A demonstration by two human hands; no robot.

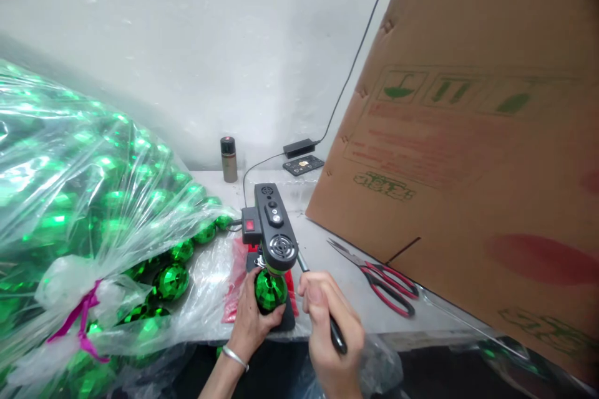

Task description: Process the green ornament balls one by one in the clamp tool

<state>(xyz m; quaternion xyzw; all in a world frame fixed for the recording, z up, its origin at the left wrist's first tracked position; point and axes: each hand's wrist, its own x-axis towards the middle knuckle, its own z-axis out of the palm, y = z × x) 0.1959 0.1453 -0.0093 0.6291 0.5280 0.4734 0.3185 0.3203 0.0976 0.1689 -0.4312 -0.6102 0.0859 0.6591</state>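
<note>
My left hand (251,316), with a silver bangle at the wrist, is wrapped round a shiny green faceted ball ornament (271,293). The ball sits under the front end of a small black bench machine (276,224) that has a red switch (249,224) on its side. My right hand (330,330) grips the black handle of a lever (337,336), whose metal rod runs up to the machine's right side. Red plastic (234,290) lies around the machine's base. The contact point between ball and machine is hidden under the black head.
Clear plastic bags (93,199) of green balls fill the left, several loose balls (171,280) beside them. Red-handled scissors (379,277) lie right, against a big cardboard box (468,156). Behind stand a small bottle (229,160), a power adapter (299,148) and a phone (303,165).
</note>
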